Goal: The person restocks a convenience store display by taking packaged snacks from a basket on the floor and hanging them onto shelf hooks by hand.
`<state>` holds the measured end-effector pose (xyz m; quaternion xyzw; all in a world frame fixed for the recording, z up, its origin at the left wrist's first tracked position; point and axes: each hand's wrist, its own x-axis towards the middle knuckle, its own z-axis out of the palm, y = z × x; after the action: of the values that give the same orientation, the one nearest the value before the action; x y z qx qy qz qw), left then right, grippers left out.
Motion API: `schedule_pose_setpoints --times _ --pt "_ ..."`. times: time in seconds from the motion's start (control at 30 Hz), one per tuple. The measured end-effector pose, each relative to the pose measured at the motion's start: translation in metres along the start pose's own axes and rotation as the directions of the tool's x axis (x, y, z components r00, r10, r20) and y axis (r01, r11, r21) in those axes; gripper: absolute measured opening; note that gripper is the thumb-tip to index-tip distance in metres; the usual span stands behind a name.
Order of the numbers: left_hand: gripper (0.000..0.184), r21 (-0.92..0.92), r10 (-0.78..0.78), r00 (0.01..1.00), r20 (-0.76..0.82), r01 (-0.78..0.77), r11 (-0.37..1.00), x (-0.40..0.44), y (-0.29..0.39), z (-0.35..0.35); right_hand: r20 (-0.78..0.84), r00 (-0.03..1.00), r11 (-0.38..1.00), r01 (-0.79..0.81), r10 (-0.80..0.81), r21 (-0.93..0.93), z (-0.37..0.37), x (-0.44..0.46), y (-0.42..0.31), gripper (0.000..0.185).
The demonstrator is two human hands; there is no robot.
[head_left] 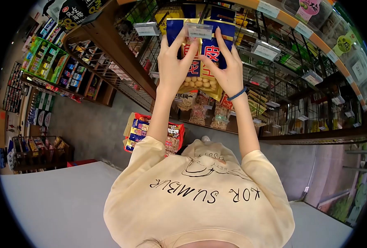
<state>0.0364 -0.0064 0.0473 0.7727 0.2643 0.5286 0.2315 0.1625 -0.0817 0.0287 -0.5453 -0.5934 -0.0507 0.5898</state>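
A blue and gold bag of coated peanuts (200, 82) is upright at the wire rack, behind a clear price tag holder (199, 31). My left hand (173, 68) grips its left side, thumb across the front and fingers stretched toward the top. On the other side my right hand (228, 70), with a dark blue band at the wrist, holds the bag in much the same way. The bag's back and whatever hook may carry it are hidden. Below my left forearm stands an open carton (129, 128) with more snack bags (140, 130) in it.
Wire shelving (270, 74) with price tags runs to the right. More snack bags (220, 118) hang or stand below my hands. A wooden rack end (113, 49) juts out at the left. Grey floor (92, 128) shows beyond it, near a low display bin (43, 159).
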Motion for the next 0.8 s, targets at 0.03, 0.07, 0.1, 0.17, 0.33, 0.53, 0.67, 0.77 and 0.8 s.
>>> schedule_pose_setpoints --times 0.03,0.07,0.1,0.17,0.33,0.53,0.67,0.77,0.8 --pt "0.043 0.004 -0.044 0.999 0.008 0.044 0.999 0.001 0.0 -0.001 -0.001 1.0 1.0 -0.001 0.001 -0.002 0.001 0.0 0.0 0.071" --pt "0.044 0.013 -0.039 0.999 0.01 0.039 0.999 0.001 0.0 -0.001 -0.006 1.0 1.0 -0.013 0.013 0.008 0.002 0.001 0.002 0.071" --pt "0.044 0.013 -0.039 0.999 0.012 0.039 0.999 0.001 0.0 -0.001 -0.01 1.0 1.0 -0.025 0.025 0.019 0.002 0.001 0.002 0.07" --pt "0.046 0.007 -0.073 0.997 0.009 0.073 0.997 0.0 -0.001 0.001 -0.01 0.999 0.999 -0.039 0.039 0.017 0.001 0.001 0.0 0.07" --pt "0.047 0.038 -0.001 1.0 0.015 0.0 0.999 -0.002 -0.009 0.006 0.028 0.996 0.995 -0.081 0.079 0.055 0.0 0.0 0.007 0.071" --pt "0.059 0.038 -0.063 0.991 0.117 0.059 0.998 -0.003 -0.022 0.008 0.088 0.993 0.996 -0.075 0.08 -0.051 0.001 0.0 0.02 0.081" --pt "0.064 0.049 -0.092 0.987 0.129 0.086 0.995 -0.014 -0.025 0.012 0.135 0.987 0.986 -0.068 0.088 -0.15 0.002 0.001 0.028 0.085" --pt "0.065 0.06 -0.074 0.991 0.111 0.067 0.996 -0.016 -0.025 0.013 0.14 0.98 0.973 -0.112 0.142 -0.201 0.002 0.002 0.026 0.084" --pt "0.069 0.075 -0.035 0.994 0.106 0.028 0.997 -0.014 -0.029 0.015 0.143 0.98 0.974 -0.111 0.141 -0.199 0.002 0.003 0.028 0.084"
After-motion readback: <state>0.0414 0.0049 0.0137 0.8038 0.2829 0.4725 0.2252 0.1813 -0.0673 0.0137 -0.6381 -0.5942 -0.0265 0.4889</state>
